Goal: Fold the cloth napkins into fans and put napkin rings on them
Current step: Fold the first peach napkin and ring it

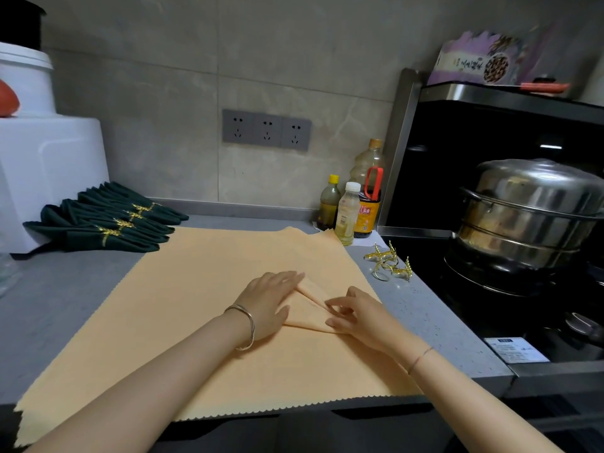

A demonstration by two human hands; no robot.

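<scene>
The orange napkin (196, 289) lies spread on the grey countertop (65, 305). The left hand (271, 299) presses it flat, fingers straight; the right hand (356, 317) pinches a raised pleat. Gold rings (389, 263) lie beside its right edge; green fans (108, 220) sit rear left.

I'm looking into a home kitchen: a grey countertop (65, 305) runs along a tiled wall with a triple socket (266, 129). A stainless steamer pot (529, 210) sits on a black hob (474, 308), with cooking oil (369, 160) and soy sauce (371, 214) bottles just beside it.
</scene>
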